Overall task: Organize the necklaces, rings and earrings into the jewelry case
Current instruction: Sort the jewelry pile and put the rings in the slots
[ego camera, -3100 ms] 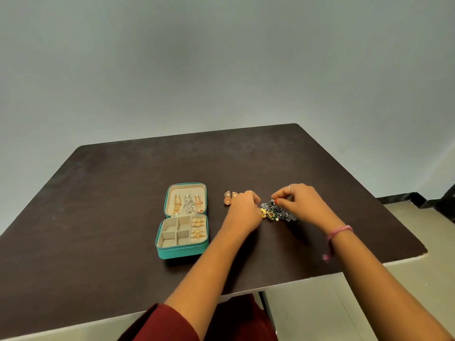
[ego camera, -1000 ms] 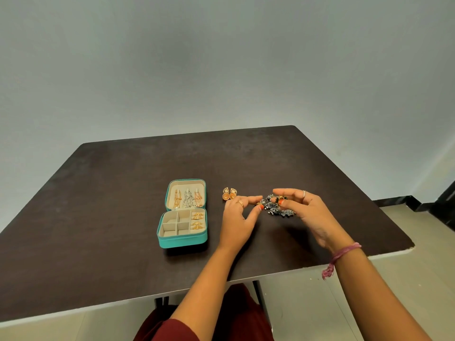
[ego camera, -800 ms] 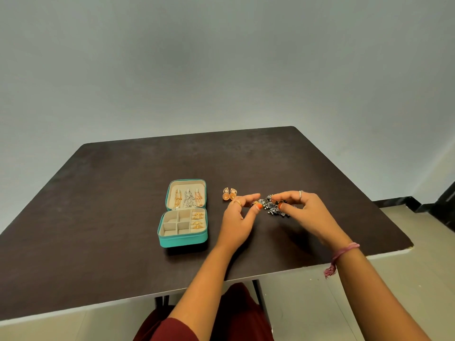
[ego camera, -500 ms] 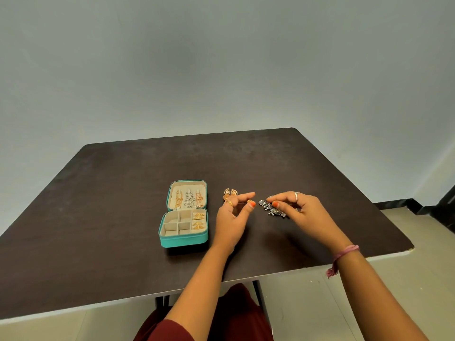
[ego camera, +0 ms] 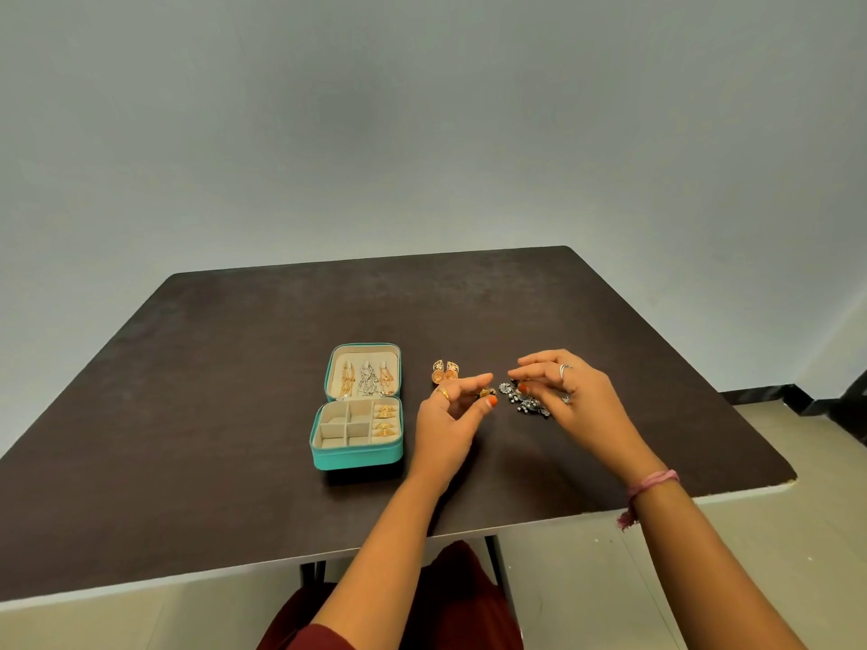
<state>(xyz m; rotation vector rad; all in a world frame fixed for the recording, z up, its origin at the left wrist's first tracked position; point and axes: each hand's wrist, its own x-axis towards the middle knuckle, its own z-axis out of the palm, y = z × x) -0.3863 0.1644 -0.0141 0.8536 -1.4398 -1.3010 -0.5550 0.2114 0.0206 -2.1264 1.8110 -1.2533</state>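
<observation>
A teal jewelry case [ego camera: 356, 455] lies open on the dark table [ego camera: 187, 415], at about nine o'clock from the hands. Its raised lid [ego camera: 363, 351] holds three long hanging pieces, gold, silver and gold, and the tray's right column holds small gold earrings while the other compartments look bare. At three o'clock from the lid, just beside it, a pair of round orange-gold earrings [ego camera: 444, 372] rests on the table. The left hand [ego camera: 445, 419] is just below them, at about six o'clock, its thumb and a fingertip pinched narrowly on a small gold piece [ego camera: 486, 393], too small to name; the forefinger stretches out above it. At three o'clock from that pinch, slightly apart, the right hand [ego camera: 577, 401] curls its fingers over a cluster of dark silver jewelry [ego camera: 525, 398], gripping its upper end with thumb and fingertips while the rest trails down toward the table; whether it touches the surface I cannot tell. A pink thread bracelet [ego camera: 650, 483] circles the right wrist. Compared with half a second ago, the left hand has drawn away from the silver cluster with the gold piece now showing between its fingertips, and the gap between the two hands has widened; the case and the orange-gold pair lie as before.
</observation>
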